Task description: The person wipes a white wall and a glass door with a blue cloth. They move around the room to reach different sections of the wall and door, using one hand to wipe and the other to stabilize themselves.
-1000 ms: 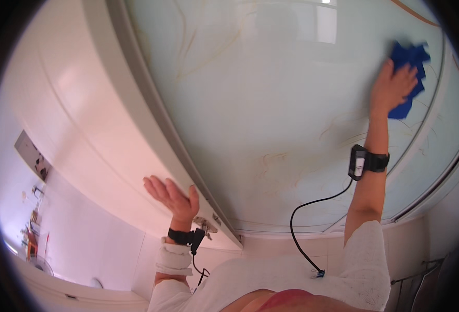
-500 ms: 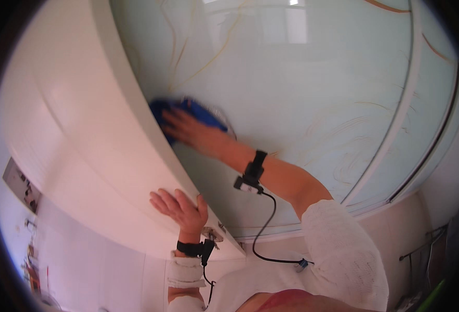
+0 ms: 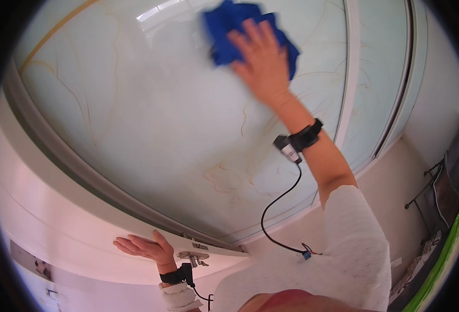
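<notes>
Under the spread fingers of my right hand (image 3: pixel 263 62) a blue cloth (image 3: pixel 229 26) lies pressed flat against a pale, glossy glass panel (image 3: pixel 177 125) with thin gold and brown line patterns. Cloth edges stick out past my fingertips on both sides. My left hand (image 3: pixel 146 247) rests flat with fingers stretched on a white door (image 3: pixel 84 229), just beside its metal handle and lock (image 3: pixel 194 257). A black strap with a small device and cable sits on each wrist.
A white frame strip (image 3: pixel 350 67) divides the glass from another panel (image 3: pixel 376 67) on the right. At the far right stand a dark folded item with metal legs (image 3: pixel 447 187) and something bright green (image 3: pixel 445 255). Pale floor (image 3: pixel 369 192) shows below the panels.
My right hand has swept the cloth from beside the door edge up and right across the glass. My left hand sits lower and further left in view, still on the door; the view has shifted.
</notes>
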